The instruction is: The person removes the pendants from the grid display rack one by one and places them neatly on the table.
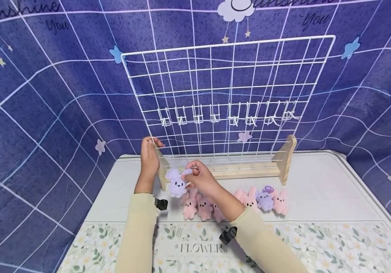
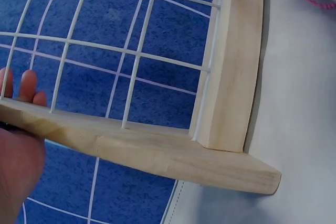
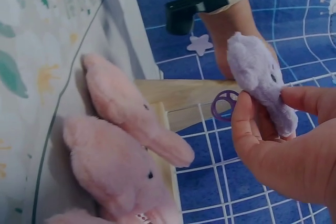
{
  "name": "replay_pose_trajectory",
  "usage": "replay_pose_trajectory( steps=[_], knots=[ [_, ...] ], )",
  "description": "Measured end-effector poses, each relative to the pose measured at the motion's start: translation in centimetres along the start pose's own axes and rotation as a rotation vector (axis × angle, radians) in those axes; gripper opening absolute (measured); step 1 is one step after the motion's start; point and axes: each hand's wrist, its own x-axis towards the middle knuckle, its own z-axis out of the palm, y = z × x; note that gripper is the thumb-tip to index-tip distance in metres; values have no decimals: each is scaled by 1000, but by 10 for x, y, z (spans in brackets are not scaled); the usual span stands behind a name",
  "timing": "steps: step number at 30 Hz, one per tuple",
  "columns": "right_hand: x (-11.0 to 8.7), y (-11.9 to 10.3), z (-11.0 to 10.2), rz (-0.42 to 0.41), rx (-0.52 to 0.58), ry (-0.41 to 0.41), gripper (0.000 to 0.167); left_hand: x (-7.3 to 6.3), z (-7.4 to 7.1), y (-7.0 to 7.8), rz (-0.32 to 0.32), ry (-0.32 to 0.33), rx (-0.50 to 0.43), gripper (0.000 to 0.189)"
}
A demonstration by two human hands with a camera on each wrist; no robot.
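Between thumb and fingers of my right hand (image 1: 202,178) is a lavender plush bunny (image 1: 177,183), pinched by its ear, with its face toward the head camera. A purple ring (image 3: 224,105) shows beside it in the right wrist view. My left hand (image 1: 150,157) grips the left wooden upright (image 2: 142,156) of a white wire grid rack (image 1: 229,81), fingertips showing on the far side. Several pink plush bunnies (image 1: 190,204) lie in a row in front of the rack, partly hidden by my right forearm. Another purple bunny (image 1: 265,201) lies among them at the right.
Several white wire hooks (image 1: 233,120) hang in a row across the grid. A wooden bar (image 1: 246,171) joins its two uprights. The table has a floral mat (image 1: 318,239) at the front, and a purple patterned cloth (image 1: 45,113) hangs behind and at the sides.
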Motion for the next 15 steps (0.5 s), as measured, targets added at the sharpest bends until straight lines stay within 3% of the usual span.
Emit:
replay_pose_trajectory(
  steps=[8, 15],
  knots=[
    [4, 14, 1, -28, -127, -45, 21, 5, -6, 5, -80, -67, -35, 28],
    [6, 29, 3, -19, -282, -139, 14, 5, -7, 10, -155, -61, -35, 28]
  ],
)
